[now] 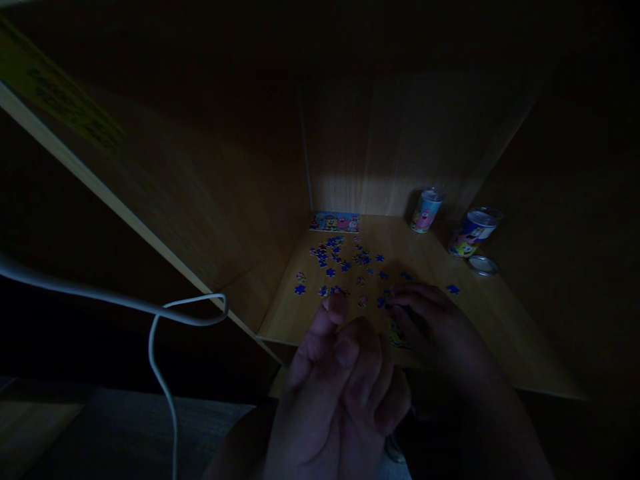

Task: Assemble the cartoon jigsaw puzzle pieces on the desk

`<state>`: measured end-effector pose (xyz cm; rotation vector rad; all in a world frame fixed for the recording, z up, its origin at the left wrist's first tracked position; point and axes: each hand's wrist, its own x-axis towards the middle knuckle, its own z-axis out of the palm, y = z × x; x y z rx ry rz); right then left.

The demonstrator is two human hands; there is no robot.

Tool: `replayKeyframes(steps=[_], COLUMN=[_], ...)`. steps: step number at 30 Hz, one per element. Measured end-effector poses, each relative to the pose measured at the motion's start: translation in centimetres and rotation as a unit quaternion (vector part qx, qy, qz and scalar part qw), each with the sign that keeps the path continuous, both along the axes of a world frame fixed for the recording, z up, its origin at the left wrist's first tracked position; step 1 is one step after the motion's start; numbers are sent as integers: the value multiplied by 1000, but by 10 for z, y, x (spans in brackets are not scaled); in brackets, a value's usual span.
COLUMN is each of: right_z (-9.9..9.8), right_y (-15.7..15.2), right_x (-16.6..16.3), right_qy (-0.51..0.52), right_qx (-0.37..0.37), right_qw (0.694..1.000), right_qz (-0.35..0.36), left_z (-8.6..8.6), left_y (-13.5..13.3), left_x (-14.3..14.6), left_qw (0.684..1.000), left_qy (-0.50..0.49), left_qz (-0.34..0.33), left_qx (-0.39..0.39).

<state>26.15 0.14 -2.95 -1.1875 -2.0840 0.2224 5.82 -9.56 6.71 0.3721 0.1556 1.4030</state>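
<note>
Several small blue and coloured puzzle pieces (345,263) lie scattered on a wooden desk (490,313) inside a dim cubicle. My left hand (345,380) is raised close to the camera with its fingers curled in, and I see nothing in it. My right hand (430,320) rests on the desk near the front pieces, fingertips pressed down on a piece (385,301). A partly joined patch of puzzle (397,333) lies under that hand. The printed puzzle picture (335,221) leans at the back wall.
Two cartoon-printed tins (425,210) (473,233) stand at the back right, with a round lid (483,265) beside them. Wooden partitions (210,193) close in the left, back and right. A white cable (165,313) hangs at the left.
</note>
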Motion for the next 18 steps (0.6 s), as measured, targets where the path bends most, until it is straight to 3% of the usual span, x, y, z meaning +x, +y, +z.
replayKeyframes(steps=[7,11,18], right_z=[-2,-1,1], right_y=[0,0,0], right_x=[0,0,-1], right_qy=[-4,-6,-9], right_qx=[2,3,5], right_qw=[1000,1000,1000], right_qz=[6,5,4], left_z=[-3,-3,0], left_y=[3,0,-2], left_x=[1,-3,-5], left_qw=[999,1000,997], left_qy=[5,15,-67], left_qz=[-12,-15,-45], left_qx=[41,16,-13])
